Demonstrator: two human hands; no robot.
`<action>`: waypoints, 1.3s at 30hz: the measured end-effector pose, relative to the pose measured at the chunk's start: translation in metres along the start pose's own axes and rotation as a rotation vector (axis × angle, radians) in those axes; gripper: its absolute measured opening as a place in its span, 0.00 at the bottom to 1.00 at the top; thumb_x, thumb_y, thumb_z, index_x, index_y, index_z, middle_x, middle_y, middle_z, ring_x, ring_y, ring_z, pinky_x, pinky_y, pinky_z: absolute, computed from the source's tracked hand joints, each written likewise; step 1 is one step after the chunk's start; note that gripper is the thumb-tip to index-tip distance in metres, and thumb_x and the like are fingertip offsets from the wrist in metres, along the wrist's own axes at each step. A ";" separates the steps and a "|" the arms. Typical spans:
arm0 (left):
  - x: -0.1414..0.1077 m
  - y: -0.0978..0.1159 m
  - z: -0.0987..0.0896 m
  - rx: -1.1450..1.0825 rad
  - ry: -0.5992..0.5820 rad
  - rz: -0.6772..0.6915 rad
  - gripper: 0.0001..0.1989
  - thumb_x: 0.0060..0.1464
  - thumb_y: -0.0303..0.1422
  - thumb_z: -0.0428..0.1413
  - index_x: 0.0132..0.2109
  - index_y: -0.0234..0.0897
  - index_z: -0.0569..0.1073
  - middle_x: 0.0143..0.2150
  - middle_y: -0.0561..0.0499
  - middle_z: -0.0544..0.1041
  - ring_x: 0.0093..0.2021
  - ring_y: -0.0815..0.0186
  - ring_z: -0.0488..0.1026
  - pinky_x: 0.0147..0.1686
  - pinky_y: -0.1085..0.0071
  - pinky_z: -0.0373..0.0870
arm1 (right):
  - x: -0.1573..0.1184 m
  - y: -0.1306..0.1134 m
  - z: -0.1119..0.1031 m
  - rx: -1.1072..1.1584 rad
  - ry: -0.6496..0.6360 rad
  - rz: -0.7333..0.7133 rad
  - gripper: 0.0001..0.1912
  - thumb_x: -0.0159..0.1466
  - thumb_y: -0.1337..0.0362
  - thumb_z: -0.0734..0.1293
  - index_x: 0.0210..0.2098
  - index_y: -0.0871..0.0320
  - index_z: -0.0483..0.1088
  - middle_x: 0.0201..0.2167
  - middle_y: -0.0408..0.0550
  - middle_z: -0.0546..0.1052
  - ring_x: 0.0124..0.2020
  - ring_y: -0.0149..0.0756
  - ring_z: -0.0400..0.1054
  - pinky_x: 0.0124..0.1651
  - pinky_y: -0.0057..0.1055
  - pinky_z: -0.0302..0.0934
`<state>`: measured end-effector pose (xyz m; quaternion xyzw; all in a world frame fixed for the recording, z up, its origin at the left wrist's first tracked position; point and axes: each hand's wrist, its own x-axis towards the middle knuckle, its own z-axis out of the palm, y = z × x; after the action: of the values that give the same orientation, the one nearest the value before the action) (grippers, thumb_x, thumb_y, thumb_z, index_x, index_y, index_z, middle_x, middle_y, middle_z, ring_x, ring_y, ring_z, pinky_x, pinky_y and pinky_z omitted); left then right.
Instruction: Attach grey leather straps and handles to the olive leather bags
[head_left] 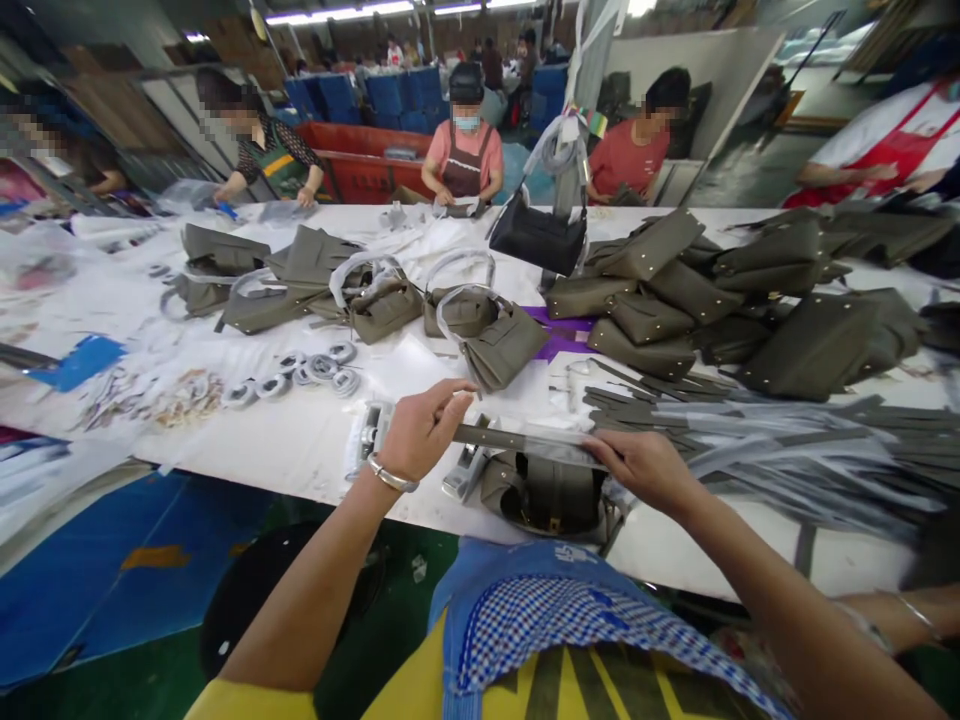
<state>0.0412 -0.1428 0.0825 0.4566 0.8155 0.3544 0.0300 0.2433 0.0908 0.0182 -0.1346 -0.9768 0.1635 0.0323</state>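
Note:
Between my two hands a dark olive strap (pixel 491 436) is stretched level, partly wrapped in clear plastic toward its right end. My left hand (pixel 429 428) pinches its left end, thumb uppermost, with a silver bracelet at the wrist. The right end is gripped by my right hand (pixel 637 464). Below the strap an olive bag (pixel 547 492) lies open at the table's near edge. Two grey metal tools or dispensers stand on the table, one (pixel 369 432) beside my left hand, the other (pixel 465 470) left of the bag.
Wrapped straps (pixel 795 450) lie heaped at right. Olive bags (pixel 645 290) are piled behind, others (pixel 502 345) stand mid-table. Coiled rolls (pixel 322 368) lie left. A black bag (pixel 538 235) hangs from a post. Several people work across the table; another person's forearm (pixel 900 612) is at lower right.

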 end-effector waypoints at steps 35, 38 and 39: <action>-0.057 -0.062 0.167 -0.020 -0.411 0.028 0.14 0.53 0.28 0.55 0.47 0.43 0.73 0.43 0.50 0.76 0.43 0.62 0.71 0.45 0.67 0.67 | -0.042 -0.013 0.063 1.229 0.109 0.642 0.17 0.56 0.50 0.68 0.29 0.58 0.65 0.14 0.33 0.56 0.14 0.22 0.47 0.16 0.23 0.41; -0.064 -0.064 0.169 -0.128 -0.325 -0.098 0.15 0.52 0.26 0.54 0.47 0.42 0.73 0.44 0.50 0.77 0.41 0.64 0.72 0.43 0.68 0.69 | -0.042 -0.016 0.088 1.195 0.071 0.669 0.18 0.57 0.49 0.67 0.30 0.58 0.66 0.15 0.35 0.60 0.14 0.23 0.50 0.17 0.23 0.43; -0.066 -0.064 0.171 -0.150 -0.315 -0.102 0.15 0.52 0.25 0.54 0.47 0.42 0.73 0.45 0.51 0.77 0.42 0.64 0.72 0.44 0.68 0.69 | -0.041 -0.019 0.094 1.233 0.054 0.655 0.18 0.57 0.49 0.66 0.31 0.59 0.67 0.15 0.35 0.61 0.15 0.23 0.51 0.17 0.23 0.44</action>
<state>0.0975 -0.1207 -0.1021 0.4610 0.7942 0.3363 0.2091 0.2678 0.0335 -0.0653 -0.3833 -0.6138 0.6859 0.0764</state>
